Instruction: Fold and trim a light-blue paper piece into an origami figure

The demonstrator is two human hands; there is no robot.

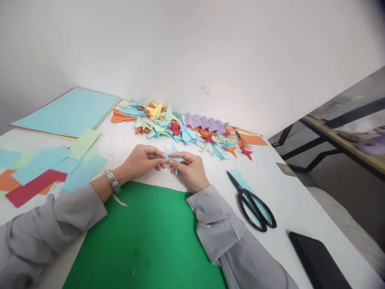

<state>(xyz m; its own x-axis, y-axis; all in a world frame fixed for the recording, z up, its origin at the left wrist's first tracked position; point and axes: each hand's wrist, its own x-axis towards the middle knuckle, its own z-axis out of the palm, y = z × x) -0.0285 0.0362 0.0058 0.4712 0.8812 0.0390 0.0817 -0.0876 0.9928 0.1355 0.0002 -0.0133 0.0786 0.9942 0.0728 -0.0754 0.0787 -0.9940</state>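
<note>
Head view of a white table with paper-folding materials, read from left to right.

- At far left a stack of full sheets, light blue on top, lies flat against the wall, well apart from the hands.
- Nearer the edge lie cut strips in blue, pale green, red and orange, overlapping loosely.
- The left hand, with a metal-link watch at the wrist, rests on the table. Its thumb and fingertips are closed in a pinch on the left side of the folded paper piece.
- The right hand meets it from the other side, its thumb and forefinger likewise closed on the piece. Gripped from both sides, the small piece is steadied between the fingertips.
- The piece sits just above the table, beyond the far edge of a large green sheet on which both forearms rest.
- It is light blue, small and sharply creased. One pointed tip stands up above the fingers and another points down below them; the fingers hide its middle.
- Behind the hands a pile of folded figures in many colours spreads along the wall, near but not touching the hands.
- To the right, black-handled scissors lie closed on a light-blue strip.
- A flat black device lies at the near right corner.
</note>
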